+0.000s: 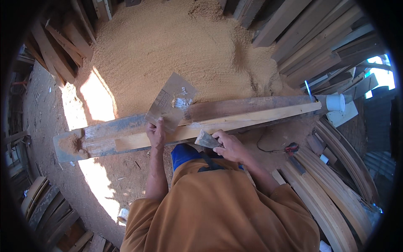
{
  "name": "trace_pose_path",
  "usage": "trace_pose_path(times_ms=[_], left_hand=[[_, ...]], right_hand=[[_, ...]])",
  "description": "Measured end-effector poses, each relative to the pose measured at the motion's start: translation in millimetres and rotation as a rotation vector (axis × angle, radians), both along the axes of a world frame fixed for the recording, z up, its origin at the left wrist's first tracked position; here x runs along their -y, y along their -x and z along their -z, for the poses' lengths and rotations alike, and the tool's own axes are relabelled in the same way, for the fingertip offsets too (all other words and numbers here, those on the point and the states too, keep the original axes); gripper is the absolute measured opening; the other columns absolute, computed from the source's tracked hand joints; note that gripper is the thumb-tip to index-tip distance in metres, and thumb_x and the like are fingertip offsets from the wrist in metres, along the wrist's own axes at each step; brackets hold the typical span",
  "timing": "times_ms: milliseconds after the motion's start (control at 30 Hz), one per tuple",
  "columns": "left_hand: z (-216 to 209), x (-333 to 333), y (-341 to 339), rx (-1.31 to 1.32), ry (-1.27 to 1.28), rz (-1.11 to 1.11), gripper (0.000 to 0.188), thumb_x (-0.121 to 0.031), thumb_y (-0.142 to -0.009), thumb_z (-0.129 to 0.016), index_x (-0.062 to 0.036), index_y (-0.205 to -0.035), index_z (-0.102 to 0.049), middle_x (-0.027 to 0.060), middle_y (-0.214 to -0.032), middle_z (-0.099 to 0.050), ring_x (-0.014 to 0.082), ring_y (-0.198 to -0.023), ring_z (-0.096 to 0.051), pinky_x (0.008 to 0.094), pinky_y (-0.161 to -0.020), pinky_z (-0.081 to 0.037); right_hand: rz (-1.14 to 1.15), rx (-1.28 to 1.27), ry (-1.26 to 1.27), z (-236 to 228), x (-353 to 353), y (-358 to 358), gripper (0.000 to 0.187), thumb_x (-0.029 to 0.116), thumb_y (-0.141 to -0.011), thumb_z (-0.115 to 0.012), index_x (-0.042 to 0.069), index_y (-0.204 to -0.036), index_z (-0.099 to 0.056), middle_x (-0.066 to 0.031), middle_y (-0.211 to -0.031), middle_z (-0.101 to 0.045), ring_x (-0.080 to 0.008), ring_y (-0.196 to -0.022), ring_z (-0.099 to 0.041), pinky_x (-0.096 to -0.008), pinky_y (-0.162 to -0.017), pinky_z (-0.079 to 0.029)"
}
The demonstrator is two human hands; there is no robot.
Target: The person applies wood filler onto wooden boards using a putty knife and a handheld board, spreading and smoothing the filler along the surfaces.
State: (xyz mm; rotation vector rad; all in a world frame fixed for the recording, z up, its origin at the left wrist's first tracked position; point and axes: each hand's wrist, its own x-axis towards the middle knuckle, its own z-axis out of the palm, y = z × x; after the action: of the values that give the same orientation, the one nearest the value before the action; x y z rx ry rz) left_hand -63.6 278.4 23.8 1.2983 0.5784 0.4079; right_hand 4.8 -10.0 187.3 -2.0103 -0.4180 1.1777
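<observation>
My left hand (157, 133) grips the lower edge of a flat brown board (164, 107), thumb on top. A dab of white paste (182, 103) lies on the board's right side. In my right hand (230, 146) is a putty knife (206, 139), its whitish-smeared blade pointing left, apart from the board. Beneath both hands a long pale wooden strip (235, 122) rests along a darker plank (243, 106) that runs from left to right in front of me.
A white tub (335, 102) stands at the plank's right end. Sawdust (147, 54) is heaped beyond the plank. Lumber (310, 33) leans at the far right, and more boards (323, 185) lie at the near right. A red-and-black tool (291, 148) with a cord sits on the ground.
</observation>
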Motion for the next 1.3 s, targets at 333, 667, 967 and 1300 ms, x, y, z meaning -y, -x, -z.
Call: trace_pose_path(times_ms=[333,667,967,1300], left_hand=[[8,-6,2,-0.021,0.01,0.001,0.018,-0.014,-0.1,-0.064,0.0002,-0.111,-0.065,0.0041,-0.101,-0.07,0.0084,-0.088,-0.062,0.0263,-0.079,-0.05],[8,-5,-1,0.047,0.017,0.009,0.016,-0.014,-0.1,-0.064,-0.0001,-0.108,-0.066,0.0049,-0.1,-0.071,0.0076,-0.086,-0.062,0.0256,-0.077,-0.05],[6,-5,0,0.022,-0.045,0.032,0.015,-0.013,-0.101,-0.062,0.0002,-0.106,-0.066,0.0031,-0.097,-0.07,0.0067,-0.084,-0.06,0.0254,-0.075,-0.049],[7,-5,2,0.039,0.045,0.004,0.016,-0.015,-0.1,-0.064,-0.0004,-0.108,-0.066,0.0041,-0.098,-0.07,0.0071,-0.085,-0.061,0.0245,-0.077,-0.049]], right_hand=[[0.487,0.691,0.243,31,120,23,0.043,0.003,-0.092,-0.059,0.002,-0.135,-0.057,-0.0242,-0.104,-0.066,-0.0401,-0.097,-0.065,-0.0483,-0.087,-0.05],[0.371,0.376,0.632,37,62,24,0.041,0.015,-0.093,-0.062,0.009,-0.133,-0.062,-0.0242,-0.104,-0.062,-0.0432,-0.099,-0.063,-0.0504,-0.085,-0.052],[0.081,0.32,0.675,0,69,-19,0.037,0.02,-0.092,-0.059,0.008,-0.127,-0.063,-0.022,-0.112,-0.069,-0.043,-0.108,-0.063,-0.0517,-0.092,-0.05],[0.099,0.2,0.632,1,81,-8,0.037,0.02,-0.092,-0.059,0.008,-0.127,-0.064,-0.0244,-0.12,-0.066,-0.0396,-0.115,-0.061,-0.0485,-0.1,-0.049]])
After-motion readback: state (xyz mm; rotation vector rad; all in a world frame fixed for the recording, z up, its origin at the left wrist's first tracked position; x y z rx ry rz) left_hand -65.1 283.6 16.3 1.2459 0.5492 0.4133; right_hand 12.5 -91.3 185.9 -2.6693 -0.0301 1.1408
